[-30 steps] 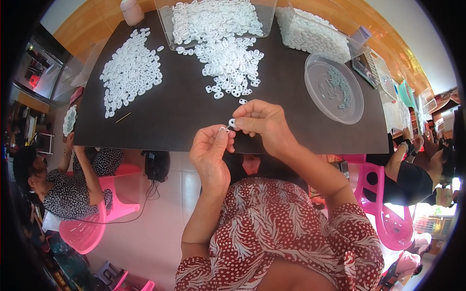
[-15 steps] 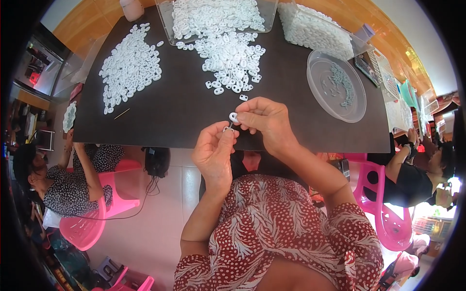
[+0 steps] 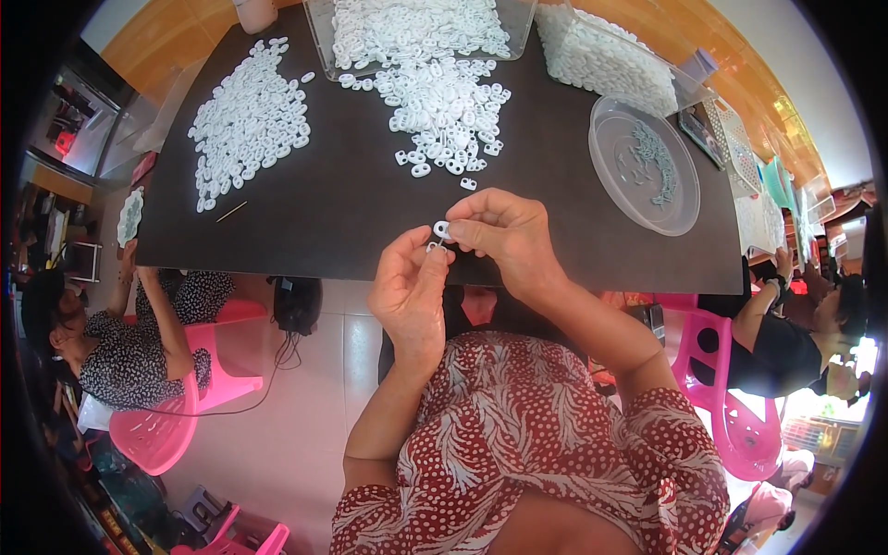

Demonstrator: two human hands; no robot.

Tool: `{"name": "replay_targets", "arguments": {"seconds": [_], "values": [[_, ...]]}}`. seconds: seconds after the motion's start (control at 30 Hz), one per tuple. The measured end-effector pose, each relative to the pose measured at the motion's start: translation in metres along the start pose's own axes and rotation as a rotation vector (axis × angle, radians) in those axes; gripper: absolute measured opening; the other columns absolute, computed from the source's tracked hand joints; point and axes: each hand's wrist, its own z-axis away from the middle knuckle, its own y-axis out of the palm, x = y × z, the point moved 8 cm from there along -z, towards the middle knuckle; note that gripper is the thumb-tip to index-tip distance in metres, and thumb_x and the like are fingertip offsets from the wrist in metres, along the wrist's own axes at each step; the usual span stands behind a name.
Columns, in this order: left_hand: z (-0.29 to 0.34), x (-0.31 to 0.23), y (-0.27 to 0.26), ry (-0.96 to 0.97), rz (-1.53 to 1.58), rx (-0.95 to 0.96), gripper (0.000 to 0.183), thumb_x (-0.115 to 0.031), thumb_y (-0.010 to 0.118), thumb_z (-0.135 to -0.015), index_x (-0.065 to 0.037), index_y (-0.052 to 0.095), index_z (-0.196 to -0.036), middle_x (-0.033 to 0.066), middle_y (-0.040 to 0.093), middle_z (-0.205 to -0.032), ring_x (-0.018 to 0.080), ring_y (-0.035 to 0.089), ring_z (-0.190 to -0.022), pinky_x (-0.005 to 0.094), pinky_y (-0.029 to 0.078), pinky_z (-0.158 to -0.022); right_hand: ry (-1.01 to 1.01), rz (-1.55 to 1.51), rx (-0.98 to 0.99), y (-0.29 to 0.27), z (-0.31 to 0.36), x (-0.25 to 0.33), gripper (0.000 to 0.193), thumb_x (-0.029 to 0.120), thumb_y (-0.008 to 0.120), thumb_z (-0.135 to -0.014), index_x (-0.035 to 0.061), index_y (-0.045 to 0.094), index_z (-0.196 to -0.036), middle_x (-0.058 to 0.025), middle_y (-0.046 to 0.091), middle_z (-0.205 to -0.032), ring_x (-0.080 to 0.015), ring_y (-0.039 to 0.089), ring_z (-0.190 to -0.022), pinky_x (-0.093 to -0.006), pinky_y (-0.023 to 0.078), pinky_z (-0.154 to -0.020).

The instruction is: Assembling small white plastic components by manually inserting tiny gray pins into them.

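Note:
Near the table's front edge, both my hands work close together. Between the thumb and fingers of my right hand point(image 3: 509, 239) is a white oval plastic piece point(image 3: 441, 228) with a hole showing. My left hand point(image 3: 412, 294) pinches a second small white plastic piece point(image 3: 436, 248), partly hidden by the fingertips. The two pieces are almost touching, one above the other; whether they are joined I cannot tell. Just beyond my hands lies a single white piece point(image 3: 468, 184), and past it spreads a loose heap of white two-holed pieces point(image 3: 444, 111).
Another pile of white pieces point(image 3: 248, 129) covers the table's left. A clear tray point(image 3: 532, 23) and a clear box point(image 3: 606, 60) hold more. At right, a round plastic lid point(image 3: 606, 190) carries tiny grey-green parts point(image 3: 659, 162). A thin stick point(image 3: 232, 212) lies left. People sit either side.
The white piece in my right hand has shifted slightly left and down, nearer the one in my left hand. Both hands keep their pinch.

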Motion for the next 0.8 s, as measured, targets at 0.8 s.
{"name": "replay_targets", "arguments": {"seconds": [0.8], "values": [[-0.001, 0.006, -0.008, -0.009, 0.052, -0.001, 0.022, -0.003, 0.058, -0.088, 0.007, 0.060, -0.108, 0.0072, 0.064, -0.084, 0.0100, 0.056, -0.068, 0.0219, 0.046, -0.057, -0.165, 0.201, 0.068, 0.013, 0.011, -0.006, 0.011, -0.002, 0.063, -0.079, -0.0013, 0.060, -0.090, -0.0038, 0.058, -0.077, -0.0077, 0.055, -0.064, -0.0223, 0.047, -0.058]]}}
